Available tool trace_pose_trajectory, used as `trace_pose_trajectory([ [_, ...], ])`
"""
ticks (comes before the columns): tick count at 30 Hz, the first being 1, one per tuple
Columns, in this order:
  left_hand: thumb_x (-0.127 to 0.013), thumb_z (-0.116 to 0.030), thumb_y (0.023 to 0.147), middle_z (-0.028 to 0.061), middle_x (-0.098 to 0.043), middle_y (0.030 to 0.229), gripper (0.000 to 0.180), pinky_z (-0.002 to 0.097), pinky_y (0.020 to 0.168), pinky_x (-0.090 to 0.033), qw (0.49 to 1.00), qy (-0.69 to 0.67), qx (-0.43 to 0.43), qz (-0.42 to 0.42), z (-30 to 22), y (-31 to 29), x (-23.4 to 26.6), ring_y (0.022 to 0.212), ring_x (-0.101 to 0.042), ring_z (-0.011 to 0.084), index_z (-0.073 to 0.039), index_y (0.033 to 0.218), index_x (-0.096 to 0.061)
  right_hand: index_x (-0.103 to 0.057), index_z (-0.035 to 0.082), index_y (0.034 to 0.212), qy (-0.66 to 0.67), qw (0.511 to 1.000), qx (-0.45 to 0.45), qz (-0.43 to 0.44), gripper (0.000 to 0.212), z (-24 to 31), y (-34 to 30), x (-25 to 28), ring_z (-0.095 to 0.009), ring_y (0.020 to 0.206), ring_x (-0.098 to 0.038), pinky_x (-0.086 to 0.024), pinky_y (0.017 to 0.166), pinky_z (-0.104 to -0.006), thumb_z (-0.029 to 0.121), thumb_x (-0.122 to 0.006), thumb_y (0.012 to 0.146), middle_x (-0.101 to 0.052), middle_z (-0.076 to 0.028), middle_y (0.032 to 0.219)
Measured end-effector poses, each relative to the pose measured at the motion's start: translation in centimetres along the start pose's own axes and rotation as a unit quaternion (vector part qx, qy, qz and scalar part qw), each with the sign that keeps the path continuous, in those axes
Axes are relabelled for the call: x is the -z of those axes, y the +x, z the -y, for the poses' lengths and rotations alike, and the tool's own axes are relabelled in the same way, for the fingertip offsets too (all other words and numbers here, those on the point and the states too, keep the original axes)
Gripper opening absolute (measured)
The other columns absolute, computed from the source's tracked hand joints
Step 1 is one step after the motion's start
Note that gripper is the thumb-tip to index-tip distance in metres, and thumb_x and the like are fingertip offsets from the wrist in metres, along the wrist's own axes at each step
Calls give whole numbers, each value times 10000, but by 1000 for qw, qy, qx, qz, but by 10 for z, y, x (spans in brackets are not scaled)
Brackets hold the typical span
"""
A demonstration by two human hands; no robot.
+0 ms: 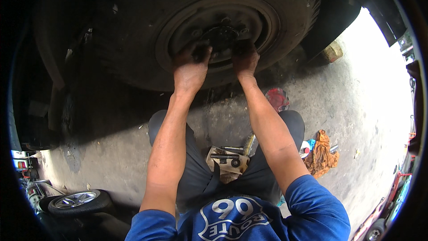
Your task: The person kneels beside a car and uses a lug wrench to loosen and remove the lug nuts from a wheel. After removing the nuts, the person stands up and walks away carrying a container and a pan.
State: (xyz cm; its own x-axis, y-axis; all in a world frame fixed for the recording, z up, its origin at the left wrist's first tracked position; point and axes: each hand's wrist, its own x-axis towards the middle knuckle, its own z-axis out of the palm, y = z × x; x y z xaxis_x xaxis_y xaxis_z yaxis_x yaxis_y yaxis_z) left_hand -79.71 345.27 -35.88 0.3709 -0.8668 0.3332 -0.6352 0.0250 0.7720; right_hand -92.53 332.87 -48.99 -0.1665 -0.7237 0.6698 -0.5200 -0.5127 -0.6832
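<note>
Before me a large dark tyre point(294, 22) stands upright, with its steel wheel rim point(269, 24) and the dark hub point(223, 33) in deep shadow. My left hand point(191, 68) is at the lower left of the hub, its blackened fingers curled; whatever is inside them is lost in the dark. On the hub's lower right is my right hand point(245, 60), also curled and dark with grime at the fingers. Shadow hides what it grips, if anything. Wheel studs or nuts show faintly around the hub.
Between my knees, metal tools point(225, 156) lie on a stained piece of cardboard point(229, 168). An orange-brown rag point(322, 156) and a red object point(277, 99) are to the right. A block point(332, 52) sits beyond. A spare wheel point(76, 200) lies at lower left.
</note>
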Motion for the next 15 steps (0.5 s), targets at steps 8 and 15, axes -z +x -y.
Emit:
trace_pose_trajectory([
  [8, -685, -150, 893, 142, -728, 980, 221, 290, 817, -506, 995, -87, 43, 36, 5, 3, -9, 912, -703, 203, -12, 1066, -696, -659, 61, 883, -11, 1000, 13, -23, 137, -2, -2, -4, -371, 809, -656, -522, 666, -456, 189, -643, 837, -665, -152, 843],
  [15, -686, -180, 896, 146, -726, 971, 240, 295, 801, -510, 999, 31, -32, -5, 2, 0, -8, 886, -708, 210, -10, 1065, -689, -626, 15, 939, -26, 998, -47, 38, 153, 6, -1, 3, -420, 908, -631, -510, 750, -461, 75, -634, 799, -666, -208, 937],
])
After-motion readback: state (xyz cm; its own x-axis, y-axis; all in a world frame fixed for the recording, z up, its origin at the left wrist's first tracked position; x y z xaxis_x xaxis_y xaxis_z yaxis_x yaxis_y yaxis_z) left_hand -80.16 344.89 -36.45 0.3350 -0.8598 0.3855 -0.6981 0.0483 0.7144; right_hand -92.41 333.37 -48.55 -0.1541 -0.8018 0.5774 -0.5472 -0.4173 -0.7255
